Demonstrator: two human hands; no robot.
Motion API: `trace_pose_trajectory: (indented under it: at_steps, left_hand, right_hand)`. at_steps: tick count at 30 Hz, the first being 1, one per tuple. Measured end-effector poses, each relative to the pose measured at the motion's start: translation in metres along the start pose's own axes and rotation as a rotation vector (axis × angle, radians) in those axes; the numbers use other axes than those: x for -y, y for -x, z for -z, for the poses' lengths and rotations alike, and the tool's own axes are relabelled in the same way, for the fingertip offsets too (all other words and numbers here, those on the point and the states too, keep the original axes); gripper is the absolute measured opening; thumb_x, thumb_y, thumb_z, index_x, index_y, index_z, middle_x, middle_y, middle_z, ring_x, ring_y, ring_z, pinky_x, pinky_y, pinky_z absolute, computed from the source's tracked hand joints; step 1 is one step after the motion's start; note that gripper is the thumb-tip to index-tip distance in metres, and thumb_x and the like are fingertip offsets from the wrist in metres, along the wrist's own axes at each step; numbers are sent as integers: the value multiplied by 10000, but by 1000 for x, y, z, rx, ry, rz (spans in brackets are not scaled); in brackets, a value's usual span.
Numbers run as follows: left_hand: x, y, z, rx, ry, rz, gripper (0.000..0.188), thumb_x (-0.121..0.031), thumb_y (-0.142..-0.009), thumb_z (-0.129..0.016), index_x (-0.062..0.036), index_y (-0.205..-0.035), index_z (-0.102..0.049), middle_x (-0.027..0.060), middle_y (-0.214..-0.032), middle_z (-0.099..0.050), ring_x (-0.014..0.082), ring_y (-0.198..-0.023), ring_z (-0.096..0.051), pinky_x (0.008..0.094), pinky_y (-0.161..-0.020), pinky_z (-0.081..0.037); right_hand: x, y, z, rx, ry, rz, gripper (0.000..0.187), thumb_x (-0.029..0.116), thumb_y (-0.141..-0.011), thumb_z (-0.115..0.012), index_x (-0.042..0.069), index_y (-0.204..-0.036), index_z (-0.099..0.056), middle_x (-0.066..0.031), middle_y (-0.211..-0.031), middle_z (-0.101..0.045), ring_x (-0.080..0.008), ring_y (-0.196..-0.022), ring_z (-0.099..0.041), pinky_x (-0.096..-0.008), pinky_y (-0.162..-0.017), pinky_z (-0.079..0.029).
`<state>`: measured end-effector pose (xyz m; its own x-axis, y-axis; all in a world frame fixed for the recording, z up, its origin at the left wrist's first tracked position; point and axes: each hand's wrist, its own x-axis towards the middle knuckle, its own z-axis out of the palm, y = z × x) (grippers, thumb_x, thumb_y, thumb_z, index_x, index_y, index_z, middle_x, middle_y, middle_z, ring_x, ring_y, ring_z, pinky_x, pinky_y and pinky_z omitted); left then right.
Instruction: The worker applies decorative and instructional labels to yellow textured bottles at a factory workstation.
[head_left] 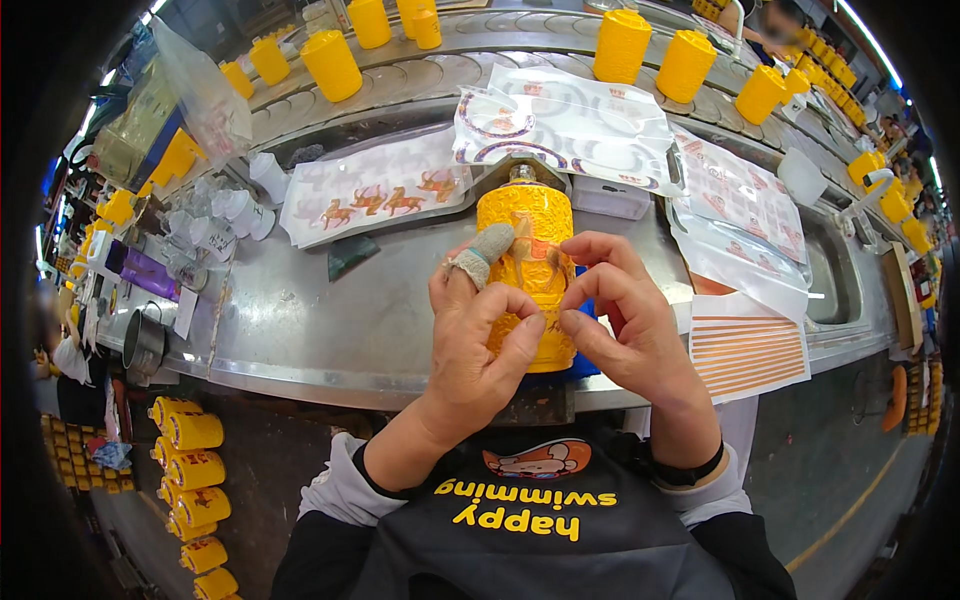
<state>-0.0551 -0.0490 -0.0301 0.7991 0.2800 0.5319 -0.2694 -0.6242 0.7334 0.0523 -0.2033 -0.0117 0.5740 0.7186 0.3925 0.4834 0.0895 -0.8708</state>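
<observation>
A tall yellow embossed bottle (532,240) with a small metal neck stands upright on the steel workbench (330,320), right in front of me. My left hand (482,335) grips its left side; the forefinger wears a grey fabric cot and presses on the bottle's front. My right hand (620,320) is at the bottle's right side, its fingertips curled against the surface near an orange decal on the bottle. A sheet of orange horse decals (375,192) lies just behind the bottle to the left.
Clear plastic decal sheets (570,125) and printed sheets (740,190) lie behind and right. An orange striped sheet (745,345) hangs over the bench edge. Yellow bottles (330,62) line the conveyor behind. Several more yellow bottles (190,465) lie on the floor left. White cups (225,215) sit left.
</observation>
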Motion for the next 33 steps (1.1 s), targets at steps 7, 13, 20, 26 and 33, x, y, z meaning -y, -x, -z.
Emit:
trace_pose_trajectory:
  at_steps: [7,13,20,26,33]
  left_hand:
    - [2,1,1,0,25,19,76,-123,-830,-654,-84,-891,-630,240,-1384,-442,414,-1297,-315,483,-1095,-183]
    - [6,5,6,-20,-9,1,97,-133,-829,-649,-76,-901,-619,208,-1275,-509,361,-1192,-412,449,-1052,-254]
    - [18,6,-8,-126,242,201,274,-161,-844,-654,-44,-1051,-519,125,-979,-474,260,-954,-431,370,-911,-344]
    - [27,7,-13,-59,251,255,434,-167,-837,-672,-32,-1152,-404,117,-1103,-421,240,-1050,-414,349,-955,-339]
    - [21,6,-18,-97,481,357,443,-154,-848,-658,-33,-1172,-382,111,-1123,-392,201,-1085,-398,327,-989,-335]
  right_hand:
    - [9,-1,2,-38,18,-63,94,22,-789,-652,28,-857,-588,-165,-1173,-491,-287,-1106,-519,-345,-951,-415]
    - [-2,-1,-1,-29,24,-10,72,32,-789,-653,33,-826,-591,-177,-1163,-496,-317,-1098,-510,-365,-932,-416]
    - [0,-6,-7,-46,284,33,98,45,-762,-664,39,-822,-586,-195,-1169,-497,-349,-1090,-504,-404,-945,-407]
    - [-9,-3,-5,-80,180,-53,116,67,-791,-659,38,-863,-573,-185,-1162,-478,-323,-1083,-500,-367,-938,-412]
    - [-30,4,-8,-98,2,-95,188,140,-831,-689,40,-881,-538,-154,-1159,-426,-260,-1101,-464,-319,-923,-409]
